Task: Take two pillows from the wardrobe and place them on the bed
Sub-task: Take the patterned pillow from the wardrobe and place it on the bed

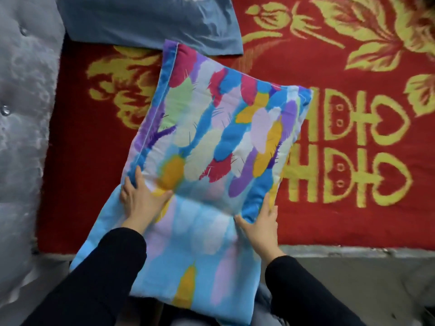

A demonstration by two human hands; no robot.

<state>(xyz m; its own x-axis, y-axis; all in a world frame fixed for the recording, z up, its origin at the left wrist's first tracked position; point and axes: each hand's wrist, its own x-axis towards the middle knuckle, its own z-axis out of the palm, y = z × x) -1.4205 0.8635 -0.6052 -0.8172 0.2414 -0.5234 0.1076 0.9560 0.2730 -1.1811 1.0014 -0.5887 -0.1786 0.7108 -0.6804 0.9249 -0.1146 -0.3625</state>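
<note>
Gripping the multicoloured feather-print fabric pillow (211, 128), we are pinching its near corners with our left hand (138, 198) and right hand (261, 222). It is resting on the red-and-gold patterned bed blanket (341, 208), its far corner touching a grey-blue pillow (150, 22).

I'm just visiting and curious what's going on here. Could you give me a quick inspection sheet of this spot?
Surface: bed covered by a red blanket with yellow flower patterns.
Job's things: colourful pillow partly on the bed, near end hanging over the edge; grey-blue pillow lying farther up the bed.
Clutter: nothing seen.
Grips: left hand and right hand hold the colourful pillow at its two sides; black sleeves.
Cables: nothing seen.
Surroundings: grey buttoned headboard on the left; grey floor below the bed edge.
</note>
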